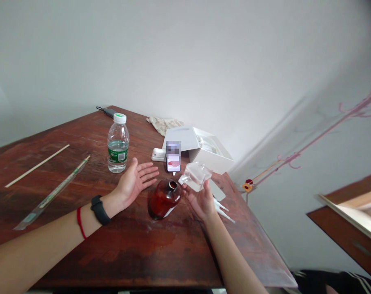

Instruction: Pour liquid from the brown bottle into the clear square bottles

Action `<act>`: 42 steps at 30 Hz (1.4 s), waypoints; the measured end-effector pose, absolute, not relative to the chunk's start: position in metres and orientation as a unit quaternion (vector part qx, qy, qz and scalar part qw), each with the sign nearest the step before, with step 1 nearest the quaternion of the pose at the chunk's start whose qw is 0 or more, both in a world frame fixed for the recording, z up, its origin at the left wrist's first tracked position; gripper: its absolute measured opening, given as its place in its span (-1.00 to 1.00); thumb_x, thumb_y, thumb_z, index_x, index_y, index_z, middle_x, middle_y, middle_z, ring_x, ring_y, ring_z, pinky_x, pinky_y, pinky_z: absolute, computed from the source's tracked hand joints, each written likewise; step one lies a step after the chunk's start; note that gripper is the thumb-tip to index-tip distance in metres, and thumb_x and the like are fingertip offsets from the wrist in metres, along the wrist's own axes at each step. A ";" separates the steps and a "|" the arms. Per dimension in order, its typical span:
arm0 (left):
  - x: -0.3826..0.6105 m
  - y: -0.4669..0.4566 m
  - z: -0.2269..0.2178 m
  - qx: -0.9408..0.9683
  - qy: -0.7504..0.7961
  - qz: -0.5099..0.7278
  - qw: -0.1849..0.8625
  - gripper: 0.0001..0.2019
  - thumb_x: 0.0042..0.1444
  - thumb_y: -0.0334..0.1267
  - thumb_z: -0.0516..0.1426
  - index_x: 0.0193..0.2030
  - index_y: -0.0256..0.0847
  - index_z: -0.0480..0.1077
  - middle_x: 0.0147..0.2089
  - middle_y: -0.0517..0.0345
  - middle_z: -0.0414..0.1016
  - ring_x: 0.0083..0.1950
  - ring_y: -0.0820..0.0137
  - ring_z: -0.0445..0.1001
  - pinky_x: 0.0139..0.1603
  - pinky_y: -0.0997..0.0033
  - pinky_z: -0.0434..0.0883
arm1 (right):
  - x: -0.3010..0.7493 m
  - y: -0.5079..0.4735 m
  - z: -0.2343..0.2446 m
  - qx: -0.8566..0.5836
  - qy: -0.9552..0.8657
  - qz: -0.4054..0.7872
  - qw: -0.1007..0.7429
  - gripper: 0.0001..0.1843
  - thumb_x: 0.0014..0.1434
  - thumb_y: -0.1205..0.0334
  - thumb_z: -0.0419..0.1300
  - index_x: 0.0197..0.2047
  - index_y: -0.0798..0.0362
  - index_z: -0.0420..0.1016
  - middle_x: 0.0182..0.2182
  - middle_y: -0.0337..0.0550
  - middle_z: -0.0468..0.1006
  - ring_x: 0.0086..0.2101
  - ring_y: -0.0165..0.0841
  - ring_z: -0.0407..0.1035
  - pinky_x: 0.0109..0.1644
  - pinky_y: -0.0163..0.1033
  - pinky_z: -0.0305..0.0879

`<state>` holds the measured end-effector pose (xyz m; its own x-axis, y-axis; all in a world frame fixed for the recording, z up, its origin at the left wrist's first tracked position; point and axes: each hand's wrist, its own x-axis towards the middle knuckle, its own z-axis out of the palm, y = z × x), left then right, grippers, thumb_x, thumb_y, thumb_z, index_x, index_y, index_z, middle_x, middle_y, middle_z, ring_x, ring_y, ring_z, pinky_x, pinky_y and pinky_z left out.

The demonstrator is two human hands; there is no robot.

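Observation:
My left hand [134, 181] is open above the table, palm turned up and fingers stretched toward the right, with nothing in it. Between my two hands stands a brown glass bottle [163, 200], its mouth uncapped. A clear plastic container [196, 175] with a squarish body is gripped in my right hand [202, 200], just right of the bottle's neck; whether it holds anything is hard to see. Behind my left hand stands a water bottle [118, 149] with a green label and white cap, partly filled.
A phone [173, 157] leans against a white box [211, 159], beside a white case [158, 154]. On the left lie a thin wooden stick [36, 166] and a wrapped pair of chopsticks [55, 190]. White pointed tubes [223, 208] lie right of my right hand. A cloth [163, 123] is at the back.

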<state>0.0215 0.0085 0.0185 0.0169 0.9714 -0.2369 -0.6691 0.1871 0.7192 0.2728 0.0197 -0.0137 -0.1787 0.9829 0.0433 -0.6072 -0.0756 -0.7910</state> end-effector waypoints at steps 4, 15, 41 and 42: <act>0.023 0.008 0.018 0.196 0.360 0.620 0.669 -0.70 0.56 -0.21 -0.02 0.07 -0.35 0.47 0.11 -0.32 0.67 0.04 0.19 0.72 0.05 0.22 0.64 | 0.274 0.020 -0.016 -0.266 -0.350 0.685 0.582 -0.39 -0.03 -0.24 0.54 -0.03 -0.02 0.66 -0.14 -0.11 0.73 -0.29 -0.29 0.55 -0.28 -0.24 0.53; 0.025 0.004 0.013 0.218 0.383 0.584 0.682 -0.76 0.53 -0.30 0.06 0.07 -0.38 0.51 0.10 -0.34 0.69 0.08 0.18 0.72 -0.02 0.32 0.67 | 0.273 0.020 -0.016 -0.276 -0.347 0.679 0.585 -0.37 -0.05 -0.26 0.55 -0.05 -0.03 0.66 -0.22 -0.18 0.72 -0.30 -0.30 0.56 -0.28 -0.24 0.53; 0.020 0.003 0.006 0.318 0.334 0.556 0.691 -0.67 -0.12 -0.32 0.17 -0.84 -0.19 0.30 0.08 -0.22 0.71 0.09 -0.01 0.64 -0.05 0.19 0.58 | 0.271 0.018 -0.015 -0.274 -0.345 0.669 0.599 -0.39 -0.05 -0.23 0.56 -0.03 -0.08 0.65 -0.20 -0.19 0.73 -0.33 -0.29 0.54 -0.31 -0.23 0.49; 0.020 0.002 0.006 0.322 0.331 0.556 0.691 -0.67 -0.13 -0.32 0.17 -0.85 -0.19 0.30 0.07 -0.23 0.72 0.09 -0.01 0.64 -0.06 0.21 0.58 | 0.271 0.018 -0.015 -0.273 -0.348 0.669 0.597 -0.41 -0.03 -0.23 0.55 -0.03 -0.08 0.65 -0.20 -0.19 0.72 -0.32 -0.29 0.54 -0.30 -0.23 0.49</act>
